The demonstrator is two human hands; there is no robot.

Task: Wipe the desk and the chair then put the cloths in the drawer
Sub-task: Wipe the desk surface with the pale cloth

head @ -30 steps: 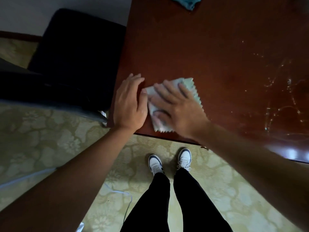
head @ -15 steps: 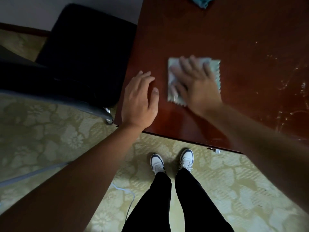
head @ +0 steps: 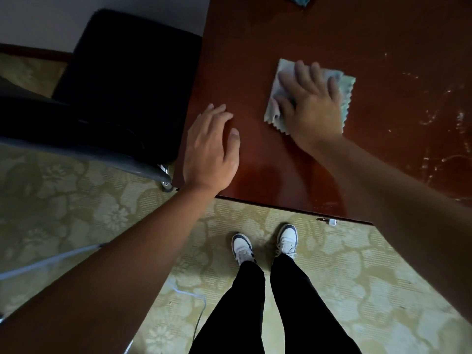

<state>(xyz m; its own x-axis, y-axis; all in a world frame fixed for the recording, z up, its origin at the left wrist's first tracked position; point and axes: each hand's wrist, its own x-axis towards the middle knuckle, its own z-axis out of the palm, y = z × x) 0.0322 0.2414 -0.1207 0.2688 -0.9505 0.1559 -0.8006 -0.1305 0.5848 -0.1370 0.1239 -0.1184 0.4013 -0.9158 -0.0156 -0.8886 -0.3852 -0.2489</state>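
- The right hand [head: 313, 106] lies flat on a pale green cloth [head: 346, 95], fingers spread and straight, pressing it onto the worktop [head: 281, 29]; it does not grasp the cloth.
- The cloth is folded roughly square with zigzag edges, showing beyond the fingers on the far, left and right sides.
- The left hand [head: 209, 149] rests palm down on the worktop's near left corner, fingers relaxed and holding nothing, well apart from the cloth.
- The worktop is dark red-brown and glossy, with pale streaks and specks on its right part.
- A teal cloth [head: 301, 0] lies at the worktop's far edge, mostly cut off by the frame.
- A black chair [head: 122, 80] stands just beside the worktop's left edge.
- Below, white shoes [head: 242, 249] and black trousers stand on a patterned yellow-green carpet [head: 63, 200].
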